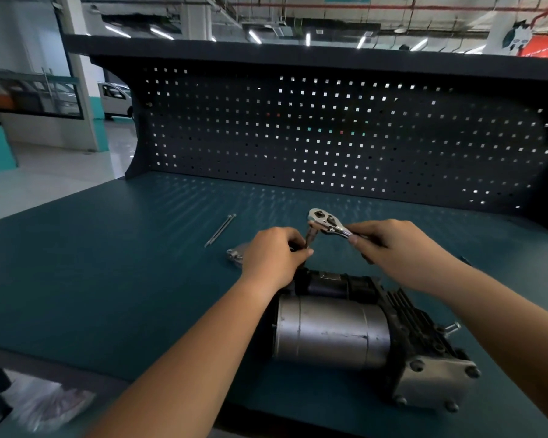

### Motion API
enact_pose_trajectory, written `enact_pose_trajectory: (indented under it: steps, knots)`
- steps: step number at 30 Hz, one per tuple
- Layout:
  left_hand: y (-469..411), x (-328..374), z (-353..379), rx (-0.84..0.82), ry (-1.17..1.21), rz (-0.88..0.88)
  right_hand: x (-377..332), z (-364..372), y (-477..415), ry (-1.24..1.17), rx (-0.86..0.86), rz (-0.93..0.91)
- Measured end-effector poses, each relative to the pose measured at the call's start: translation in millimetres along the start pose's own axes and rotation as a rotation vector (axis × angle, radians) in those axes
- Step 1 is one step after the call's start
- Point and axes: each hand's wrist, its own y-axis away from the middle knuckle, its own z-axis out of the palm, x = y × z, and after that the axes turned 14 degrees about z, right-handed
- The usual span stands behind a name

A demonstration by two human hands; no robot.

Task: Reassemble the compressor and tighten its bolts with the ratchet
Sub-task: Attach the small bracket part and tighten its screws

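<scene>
Two long bolts [220,230] and a cover plate [235,256] are seen lying on the bench [108,279]. A socket [309,240] is pinched by the left hand [274,254] under the ratchet [326,223], whose handle is gripped by the right hand [393,245]. The socket should be seated squarely. The compressor [332,330] is laid on the bench, below both hands.
</scene>
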Motion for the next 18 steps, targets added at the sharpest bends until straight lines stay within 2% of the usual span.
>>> enact_pose_trajectory:
  steps: [10, 18]
  knots:
    - [-1.8, -3.3, 1.7, 0.01, 0.033, 0.014, -2.9, -5.3, -6.3, 0.064, 0.0, -0.007]
    - [-1.8, -5.1, 0.1, -0.032, 0.153, -0.031, -22.5, -25.8, -22.5, 0.222, -0.149, -0.064]
